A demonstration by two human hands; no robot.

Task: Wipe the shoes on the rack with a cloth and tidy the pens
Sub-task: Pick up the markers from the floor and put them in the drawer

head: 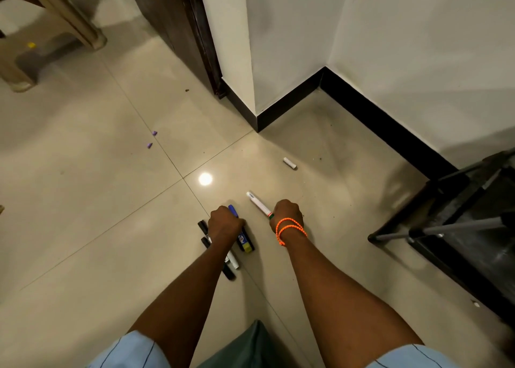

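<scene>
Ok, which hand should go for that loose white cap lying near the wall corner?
Right, probably. The white cap lies ahead of the right hand, which grips one white pen; the left hand sits farther off, gripping the blue marker.

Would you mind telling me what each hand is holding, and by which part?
The right hand grips the white marker at its near end. The left hand holds the bundle of markers around their middle, blue marker included.

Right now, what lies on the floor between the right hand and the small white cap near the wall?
Only bare tile lies between the right hand and the white cap, as the head view shows.
</scene>
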